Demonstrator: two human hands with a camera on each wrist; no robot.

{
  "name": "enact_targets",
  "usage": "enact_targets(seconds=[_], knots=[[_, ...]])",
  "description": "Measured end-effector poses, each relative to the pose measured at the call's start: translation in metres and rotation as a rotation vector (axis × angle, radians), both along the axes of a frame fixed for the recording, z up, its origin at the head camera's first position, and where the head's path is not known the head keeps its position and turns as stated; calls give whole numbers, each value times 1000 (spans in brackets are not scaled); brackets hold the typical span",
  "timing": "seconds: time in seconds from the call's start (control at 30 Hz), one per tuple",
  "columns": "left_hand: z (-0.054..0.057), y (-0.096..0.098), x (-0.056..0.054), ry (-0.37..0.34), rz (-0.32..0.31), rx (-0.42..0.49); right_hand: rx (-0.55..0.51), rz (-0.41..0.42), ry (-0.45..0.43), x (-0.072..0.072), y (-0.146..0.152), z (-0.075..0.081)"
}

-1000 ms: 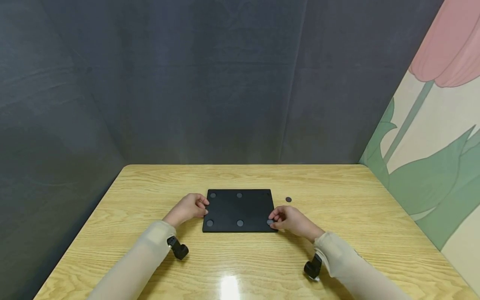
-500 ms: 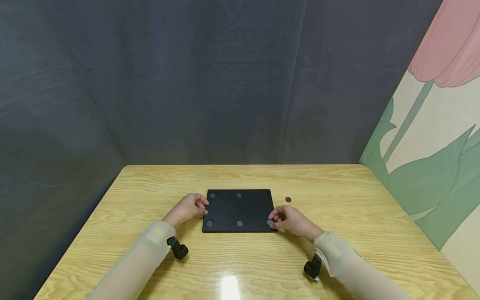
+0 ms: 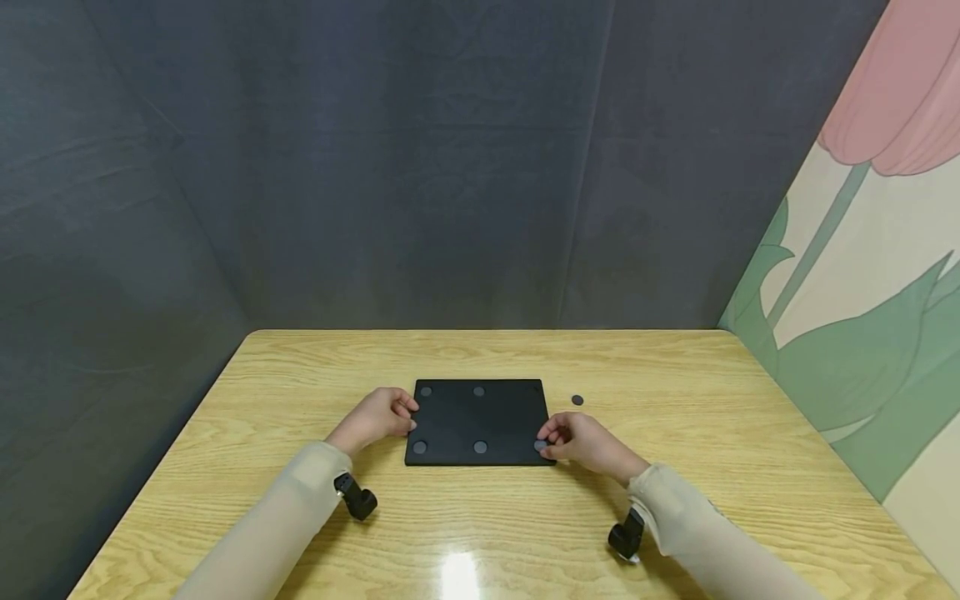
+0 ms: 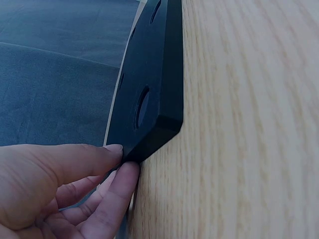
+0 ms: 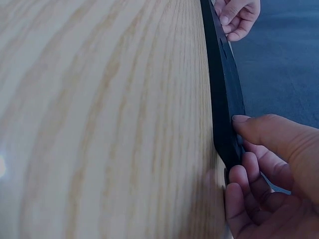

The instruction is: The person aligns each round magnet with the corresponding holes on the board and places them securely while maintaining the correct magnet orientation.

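Observation:
A flat black rectangular board [image 3: 480, 421] lies on the table, with several round dark-grey discs set in its top along the near and far sides. My left hand [image 3: 377, 413] holds the board's left edge; in the left wrist view the thumb [image 4: 107, 155] rests at the top edge and the index finger touches the side. At the near right corner, my right hand [image 3: 588, 446] has its thumb on the top beside a grey disc [image 3: 541, 446], partly covered. Its fingers [image 5: 239, 179] curl against the board's side. A loose disc [image 3: 577, 400] lies right of the board.
The wood-grain table [image 3: 480, 517] extends around the board on all sides. Behind it hangs a dark curtain [image 3: 420, 167], and a wall with a painted tulip [image 3: 885, 275] stands at the right. Each wrist carries a small black camera [image 3: 626, 535].

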State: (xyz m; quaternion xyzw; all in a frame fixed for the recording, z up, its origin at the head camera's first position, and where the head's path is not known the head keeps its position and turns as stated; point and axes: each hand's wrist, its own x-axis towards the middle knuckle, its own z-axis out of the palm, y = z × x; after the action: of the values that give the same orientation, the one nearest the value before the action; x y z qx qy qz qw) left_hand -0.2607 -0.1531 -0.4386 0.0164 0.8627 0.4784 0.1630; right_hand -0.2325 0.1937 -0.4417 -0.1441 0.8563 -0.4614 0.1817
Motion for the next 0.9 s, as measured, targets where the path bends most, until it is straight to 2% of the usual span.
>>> enact_targets(seconds=[0.9], knots=[[1,1,2,7,1,-12,23,-4,7,-1,0,-1]])
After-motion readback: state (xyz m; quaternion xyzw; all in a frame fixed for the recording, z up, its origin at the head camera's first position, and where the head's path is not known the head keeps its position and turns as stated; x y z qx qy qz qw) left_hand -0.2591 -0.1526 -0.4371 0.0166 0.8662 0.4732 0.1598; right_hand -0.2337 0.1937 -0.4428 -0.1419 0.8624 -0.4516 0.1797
